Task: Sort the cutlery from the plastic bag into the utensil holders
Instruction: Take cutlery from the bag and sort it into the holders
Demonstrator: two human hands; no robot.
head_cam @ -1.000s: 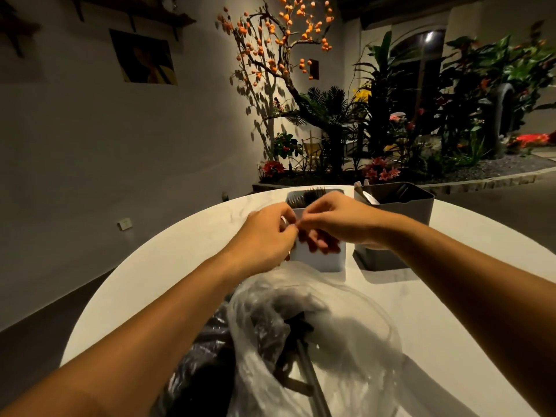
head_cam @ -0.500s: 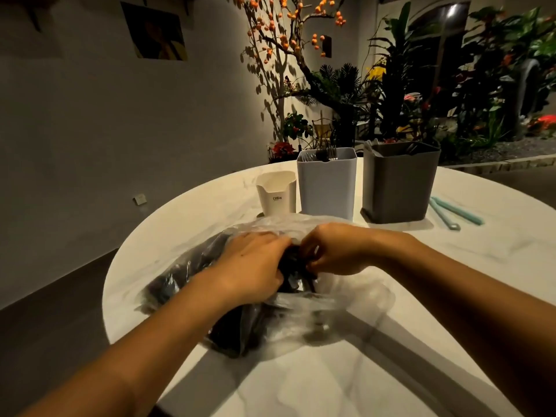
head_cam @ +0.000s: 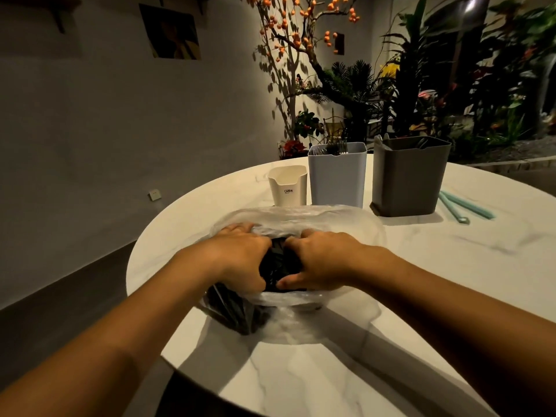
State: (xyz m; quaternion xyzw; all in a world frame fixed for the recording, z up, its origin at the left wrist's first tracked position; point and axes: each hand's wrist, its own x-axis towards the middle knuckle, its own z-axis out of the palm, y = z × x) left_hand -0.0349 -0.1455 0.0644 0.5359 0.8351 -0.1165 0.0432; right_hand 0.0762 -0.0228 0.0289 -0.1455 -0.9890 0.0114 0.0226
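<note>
Behind the bag [head_cam: 301, 213], the white holder [head_cam: 288, 185] reads "CRBW", while left hand [head_cam: 240, 260] and right hand [head_cam: 322, 260] grip the bag's dark cutlery [head_cam: 279, 263], its axis unclear.

Clear plastic bag [head_cam: 301, 218], crumpled, lying on the tabletop [head_cam: 331, 371] with its mouth spread open; dark cutlery [head_cam: 279, 266] heaped inside. Beyond it stand three upright holders in a row: small cream holder [head_cam: 288, 188], pale grey holder [head_cam: 337, 179] containing forks, dark grey holder [head_cam: 407, 179].
</note>
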